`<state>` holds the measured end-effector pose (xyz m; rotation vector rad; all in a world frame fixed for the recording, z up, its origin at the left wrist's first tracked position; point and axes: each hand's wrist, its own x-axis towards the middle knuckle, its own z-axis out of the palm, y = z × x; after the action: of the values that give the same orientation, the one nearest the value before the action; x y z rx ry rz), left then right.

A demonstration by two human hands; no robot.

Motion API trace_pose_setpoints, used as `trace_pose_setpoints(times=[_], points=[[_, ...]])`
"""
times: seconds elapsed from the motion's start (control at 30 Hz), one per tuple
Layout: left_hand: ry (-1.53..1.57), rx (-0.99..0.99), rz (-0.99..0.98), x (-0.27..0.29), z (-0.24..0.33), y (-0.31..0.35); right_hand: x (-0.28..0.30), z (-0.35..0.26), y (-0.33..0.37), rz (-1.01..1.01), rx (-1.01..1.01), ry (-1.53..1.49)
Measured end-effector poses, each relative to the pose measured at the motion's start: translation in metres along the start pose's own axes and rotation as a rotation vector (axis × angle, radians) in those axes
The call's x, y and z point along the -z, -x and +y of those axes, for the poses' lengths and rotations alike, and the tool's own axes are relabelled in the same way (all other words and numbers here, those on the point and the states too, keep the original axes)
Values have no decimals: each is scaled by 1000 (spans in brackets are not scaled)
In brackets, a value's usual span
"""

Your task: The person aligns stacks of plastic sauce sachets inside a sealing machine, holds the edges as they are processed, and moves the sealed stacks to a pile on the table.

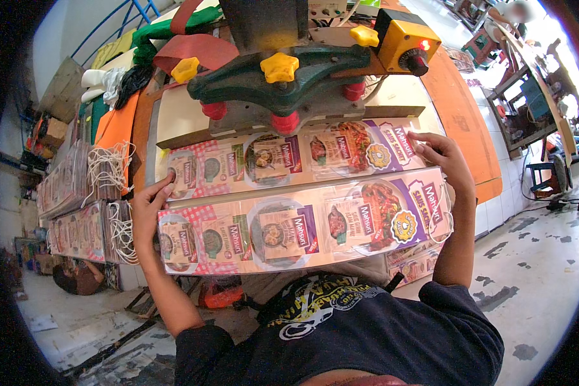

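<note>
Two long printed cards with sachet pictures lie side by side across the worktable in front of me. The far card (239,168) sits with its back edge against the press's base. The near card (278,254), with a white string loop at its right end, lies closer to my body. My left hand (152,209) is closed at the far card's left end, thumb and fingertips on its edge. At the opposite end, my right hand (446,159) pinches that card's corner between thumb and fingers. Its wrist is beside the near card's right end.
A dark green press head (244,82) with yellow knobs stands over the card's back edge. A yellow control box (395,45) with a lit red light is at its right. Stacks of strung cards (77,231) lie at left. A person (511,16) is far right.
</note>
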<state>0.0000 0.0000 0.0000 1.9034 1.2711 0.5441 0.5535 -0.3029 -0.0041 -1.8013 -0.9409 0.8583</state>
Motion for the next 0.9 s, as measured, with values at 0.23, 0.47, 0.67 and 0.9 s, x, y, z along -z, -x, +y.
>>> trace_pose_setpoints(times=[0.23,0.47,0.67,0.9], points=[[43,31,-5,-1,-5,0,4,1,0,-22,-18,8],[34,58,-21,2,4,0,-1,6,0,28,33,-10],[97,-26,50,-4,-8,-3,-6,-12,2,38,21,75],[6,-6,22,5,-3,-10,-4,-13,-5,43,-41,202]])
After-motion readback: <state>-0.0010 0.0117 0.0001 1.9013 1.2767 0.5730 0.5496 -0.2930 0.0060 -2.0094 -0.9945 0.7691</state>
